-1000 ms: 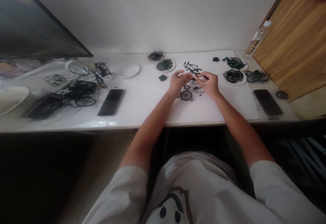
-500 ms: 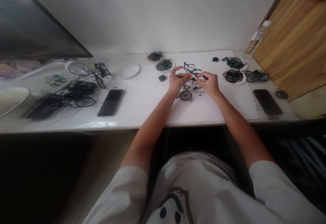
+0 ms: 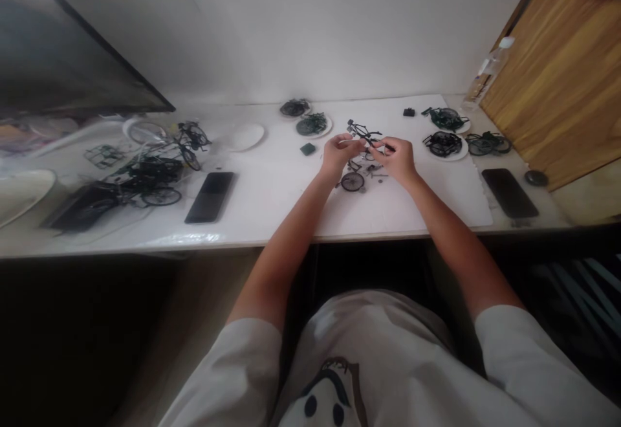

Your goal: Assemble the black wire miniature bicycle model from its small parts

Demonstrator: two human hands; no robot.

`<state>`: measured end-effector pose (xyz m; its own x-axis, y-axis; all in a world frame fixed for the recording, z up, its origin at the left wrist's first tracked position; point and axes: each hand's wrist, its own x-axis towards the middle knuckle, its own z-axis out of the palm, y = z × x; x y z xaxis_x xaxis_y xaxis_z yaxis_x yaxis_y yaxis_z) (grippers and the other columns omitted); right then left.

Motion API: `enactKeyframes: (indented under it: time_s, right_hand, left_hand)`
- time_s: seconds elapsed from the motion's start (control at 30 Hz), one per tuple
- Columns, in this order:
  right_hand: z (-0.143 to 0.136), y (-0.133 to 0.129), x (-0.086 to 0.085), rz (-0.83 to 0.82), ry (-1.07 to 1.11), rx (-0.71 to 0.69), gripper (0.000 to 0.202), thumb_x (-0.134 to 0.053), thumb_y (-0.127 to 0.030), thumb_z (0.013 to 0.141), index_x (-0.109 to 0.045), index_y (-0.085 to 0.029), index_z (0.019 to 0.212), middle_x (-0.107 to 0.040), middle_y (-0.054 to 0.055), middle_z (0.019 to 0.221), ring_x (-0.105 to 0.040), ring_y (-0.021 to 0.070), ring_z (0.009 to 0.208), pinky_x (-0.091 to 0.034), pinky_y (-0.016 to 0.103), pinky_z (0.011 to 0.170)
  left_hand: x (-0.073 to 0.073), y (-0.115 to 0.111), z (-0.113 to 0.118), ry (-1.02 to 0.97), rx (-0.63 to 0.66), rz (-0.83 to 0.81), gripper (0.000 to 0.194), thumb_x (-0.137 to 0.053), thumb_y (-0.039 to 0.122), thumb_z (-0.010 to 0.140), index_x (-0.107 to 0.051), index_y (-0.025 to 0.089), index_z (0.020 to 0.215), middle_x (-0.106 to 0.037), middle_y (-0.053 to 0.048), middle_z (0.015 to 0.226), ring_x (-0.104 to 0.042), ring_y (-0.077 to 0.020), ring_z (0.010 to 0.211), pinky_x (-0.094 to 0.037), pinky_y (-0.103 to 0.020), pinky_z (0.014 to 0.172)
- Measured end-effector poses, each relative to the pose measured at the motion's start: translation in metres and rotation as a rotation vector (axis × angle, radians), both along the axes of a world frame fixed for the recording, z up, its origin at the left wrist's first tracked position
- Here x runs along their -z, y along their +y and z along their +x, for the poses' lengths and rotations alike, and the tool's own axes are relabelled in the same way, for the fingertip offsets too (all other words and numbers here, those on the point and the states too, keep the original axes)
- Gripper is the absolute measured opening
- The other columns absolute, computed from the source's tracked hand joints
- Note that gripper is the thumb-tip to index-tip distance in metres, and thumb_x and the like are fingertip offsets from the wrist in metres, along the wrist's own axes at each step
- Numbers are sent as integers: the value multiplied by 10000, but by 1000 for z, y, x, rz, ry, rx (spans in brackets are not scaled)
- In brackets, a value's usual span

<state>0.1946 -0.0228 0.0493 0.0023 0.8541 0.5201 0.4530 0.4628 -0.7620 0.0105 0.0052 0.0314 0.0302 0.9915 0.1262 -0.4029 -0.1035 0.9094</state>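
Between my hands is a small black model bicycle frame (image 3: 365, 132), raised over the white board. My left hand (image 3: 338, 154) pinches its near side with thumb and index finger. From the other side my right hand (image 3: 396, 158) grips it, also with closed fingertips. My fingers partly cover where they meet the frame. Below them on the board lie a small spoked wheel (image 3: 352, 182) and several tiny loose parts (image 3: 376, 170). A dark green block (image 3: 307, 149) rests left of my left hand.
Small plates of dark bicycle parts stand behind left (image 3: 327, 131) and right (image 3: 460, 154). Phones lie left (image 3: 210, 197) and right (image 3: 510, 193). Model bicycles (image 3: 160, 181) crowd the left side. A clear bottle (image 3: 485, 77) stands by the wooden panel (image 3: 563, 77).
The bicycle frame has tilted and dropped slightly between my fingers. My left hand's raised fingers have come down a little toward it. Both hands keep their hold.
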Motion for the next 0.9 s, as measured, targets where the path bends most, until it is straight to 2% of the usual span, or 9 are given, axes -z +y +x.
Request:
enactKeyframes:
  time_s: [0.13,0.27,0.43,0.63,0.7,0.83,0.9]
  right_hand:
    - [1,-2,-3,-8,7,-1,255,-763,-413,813,-742,-159,814,-636,45,721,-547,191,723,-420,313,647]
    - [1,-2,-3,-38,-5,5,300,-754,-454,819,-750,-154,830,-653,53,738,-535,188,727,-416,308,644]
    - [-1,-1,0,-84,-56,12,428,-773,-597,819,-746,-171,847,-684,70,790,-501,182,714,-389,304,625]
    - [0,-1,2,-136,-144,-63,501,-801,-663,826,-764,-169,904,-547,-9,663,-418,150,648,-357,300,636]
    - [1,1,4,-143,-142,-103,511,-797,-673,833,-784,-171,927,-586,1,689,-456,156,657,-378,300,654]
    - [6,6,10,-130,-119,-225,446,-747,-613,886,-800,-172,919,-745,75,894,-596,193,765,-454,314,735]
    - [11,6,8,-169,-203,-245,403,-751,-565,882,-804,-165,901,-736,63,842,-577,183,725,-435,309,708]
  left_hand:
    - [2,2,0,35,96,-29,522,-1030,453,642,-739,172,971,-816,-82,943,-802,-187,914,-619,-316,888]
    - [3,2,-1,105,130,-17,531,-994,569,677,-792,168,959,-820,-90,969,-806,-187,953,-614,-286,871]
    - [0,0,0,97,103,-2,470,-995,535,704,-777,176,916,-798,-61,898,-781,-149,858,-630,-288,835]
    - [1,2,4,167,-21,15,391,-979,439,736,-738,165,875,-779,-55,838,-710,-117,727,-612,-274,768]
    - [3,2,4,232,-93,63,365,-960,431,753,-740,173,887,-774,-55,819,-701,-129,725,-592,-271,736]
    - [1,-2,-2,451,-237,226,287,-918,394,784,-751,195,905,-775,-58,859,-708,-161,784,-587,-289,759]
    - [-2,-4,-5,544,-276,297,245,-910,356,784,-757,202,897,-775,-60,884,-705,-172,802,-587,-299,774]
